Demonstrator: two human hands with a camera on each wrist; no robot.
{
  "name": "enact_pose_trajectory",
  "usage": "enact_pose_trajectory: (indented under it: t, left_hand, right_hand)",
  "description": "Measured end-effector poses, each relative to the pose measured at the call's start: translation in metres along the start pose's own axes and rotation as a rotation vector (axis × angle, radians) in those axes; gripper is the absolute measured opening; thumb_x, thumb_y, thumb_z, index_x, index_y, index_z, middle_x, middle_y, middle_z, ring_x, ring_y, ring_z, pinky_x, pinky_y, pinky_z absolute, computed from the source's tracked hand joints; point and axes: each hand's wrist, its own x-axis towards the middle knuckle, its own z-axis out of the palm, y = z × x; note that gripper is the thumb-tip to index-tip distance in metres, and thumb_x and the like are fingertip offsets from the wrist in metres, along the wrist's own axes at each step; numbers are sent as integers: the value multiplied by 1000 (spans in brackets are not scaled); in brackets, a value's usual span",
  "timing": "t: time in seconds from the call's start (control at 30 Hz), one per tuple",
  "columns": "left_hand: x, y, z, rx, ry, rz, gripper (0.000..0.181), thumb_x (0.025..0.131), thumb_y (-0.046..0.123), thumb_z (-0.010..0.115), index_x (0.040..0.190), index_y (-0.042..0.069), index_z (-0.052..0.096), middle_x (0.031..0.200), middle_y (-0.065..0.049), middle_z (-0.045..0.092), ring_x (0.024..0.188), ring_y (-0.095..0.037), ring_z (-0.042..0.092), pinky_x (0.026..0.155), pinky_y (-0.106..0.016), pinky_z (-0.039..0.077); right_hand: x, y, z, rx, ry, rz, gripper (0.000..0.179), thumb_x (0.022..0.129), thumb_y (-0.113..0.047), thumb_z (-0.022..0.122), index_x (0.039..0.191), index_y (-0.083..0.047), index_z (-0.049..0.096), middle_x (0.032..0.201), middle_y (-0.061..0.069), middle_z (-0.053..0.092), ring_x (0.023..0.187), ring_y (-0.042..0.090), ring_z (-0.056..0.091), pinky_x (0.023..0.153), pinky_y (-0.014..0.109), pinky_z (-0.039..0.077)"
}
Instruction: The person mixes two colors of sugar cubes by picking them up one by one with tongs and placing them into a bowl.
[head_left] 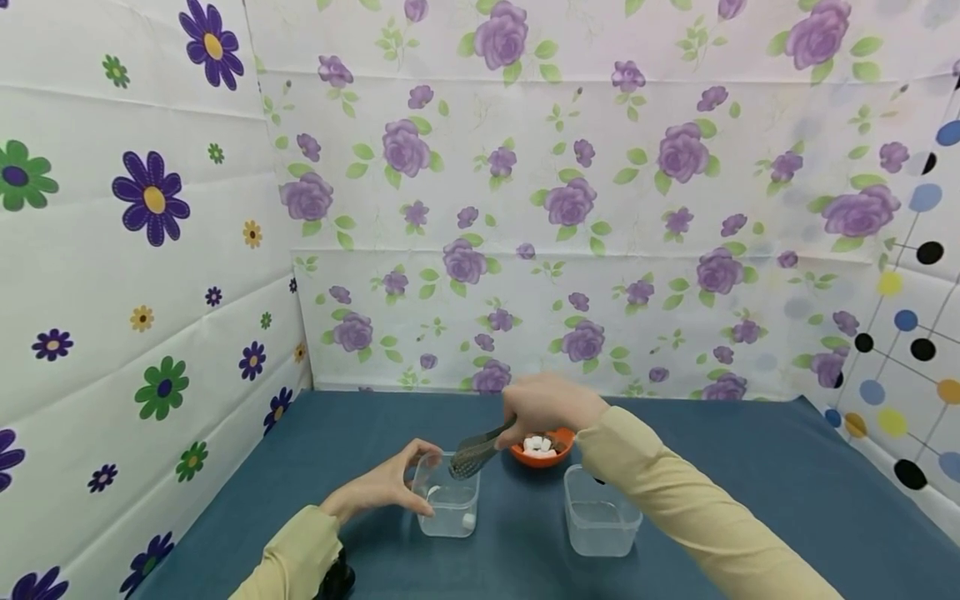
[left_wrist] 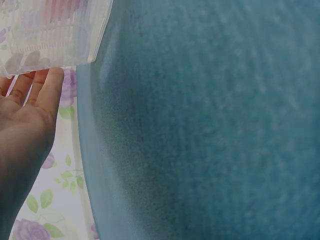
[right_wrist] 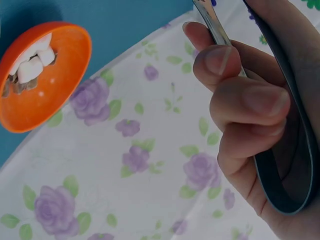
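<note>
My right hand grips metal tongs, bent at the back into a rounded loop. Their tips hang at the mouth of the left clear plastic container; whether they pinch anything cannot be told. A small white cube lies in that container's front right corner. Thumb in front and fingers behind, my left hand holds the container by its left side. Beyond it, partly below my right hand, sits an orange bowl with several white cubes and some brownish pieces.
A second clear container stands to the right, partly behind my right sleeve. Dark blue cloth covers the table. Flower-printed sheets hang at the back and left, a dotted one at the right.
</note>
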Motion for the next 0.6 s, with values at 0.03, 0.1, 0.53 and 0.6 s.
enact_pose_trajectory:
  t: [0.03, 0.1, 0.53, 0.6]
  left_hand:
    - [0, 0, 0, 1, 3, -1, 67, 78, 15, 72, 130, 4, 32, 129, -21, 32, 119, -33, 31, 83, -46, 37]
    - [0, -1, 1, -6, 0, 5, 67, 78, 15, 72, 130, 4, 32, 128, -21, 32, 119, -34, 31, 83, -46, 37]
    - [-1, 0, 0, -30, -27, 34, 68, 79, 12, 71, 132, 0, 29, 130, -24, 29, 120, -37, 29, 85, -50, 36]
    - [-1, 1, -1, -28, -25, 33, 68, 79, 12, 71, 131, 1, 29, 129, -24, 30, 120, -36, 30, 85, -49, 36]
  right_hand:
    - [3, -3, 1, -30, -10, 2, 39, 78, -40, 69, 47, -19, 58, 40, -11, 32, 34, 5, 27, 37, 21, 20]
    - [8, -8, 3, -88, -29, 13, 42, 77, -42, 69, 45, -20, 55, 39, -9, 30, 34, 6, 26, 37, 21, 21]
    - [35, -30, 21, -297, -86, 44, 32, 73, -46, 72, 58, -20, 61, 47, -8, 48, 40, 6, 41, 40, 21, 33]
    - [39, -35, 22, -340, -80, 43, 31, 72, -46, 73, 62, -19, 61, 51, -8, 49, 42, 7, 41, 41, 22, 33]
